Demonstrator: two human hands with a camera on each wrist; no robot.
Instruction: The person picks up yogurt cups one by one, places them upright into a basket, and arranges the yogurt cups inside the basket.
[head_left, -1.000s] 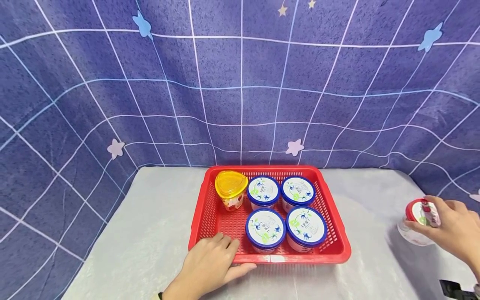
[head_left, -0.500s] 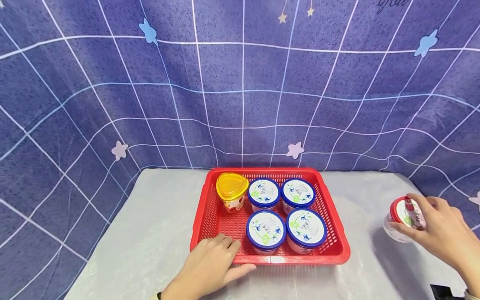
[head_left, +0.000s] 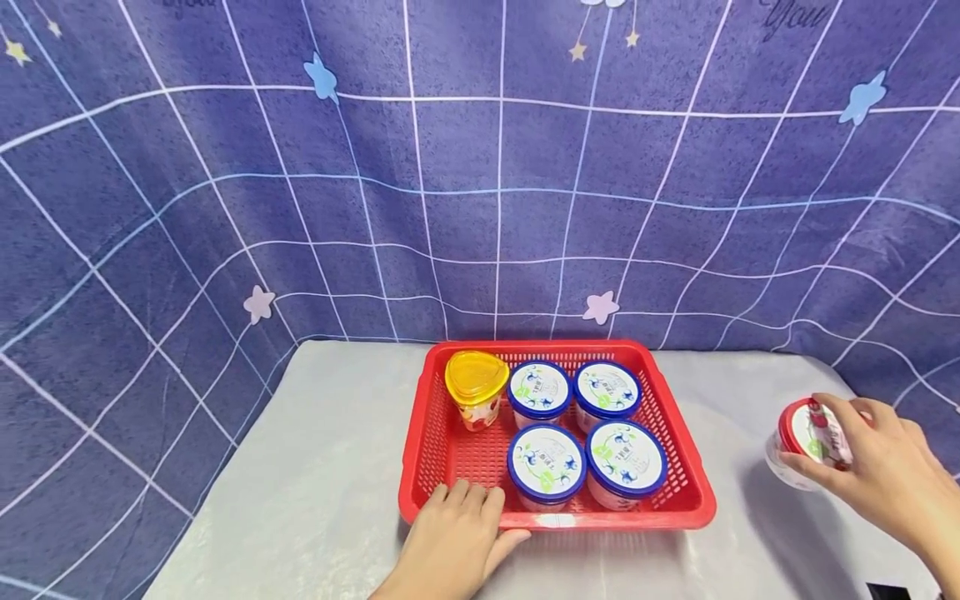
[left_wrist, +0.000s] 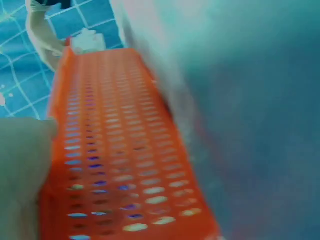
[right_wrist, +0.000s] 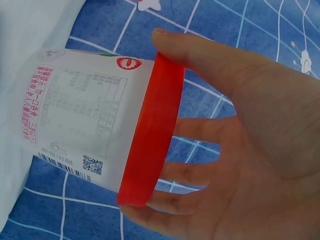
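Note:
At the right of the head view, my right hand (head_left: 888, 471) holds a white cup with a red lid (head_left: 797, 429), thumb and fingers spread around the lid's edge. Printed text and a QR code show on the cup's side (right_wrist: 80, 115) in the right wrist view. Whether its base touches the table cannot be told. My left hand (head_left: 457, 533) grips the front rim of a red plastic basket (head_left: 630, 521), fingers over the inside and thumb outside. The basket's slotted front wall (left_wrist: 112, 125) fills much of the left wrist view.
Inside the basket stand several blue-lidded cups (head_left: 547, 460) and one yellow-lidded cup (head_left: 476, 379) at the back left. A pale cloth covers the table (head_left: 315, 467). Behind it hangs a blue-purple curtain (head_left: 525, 225) with grid lines and stars.
My right hand has carried the red-lidded cup a little left toward the basket. The left hand stays on the rim. The head view has shifted slightly, so everything sits differently in frame.

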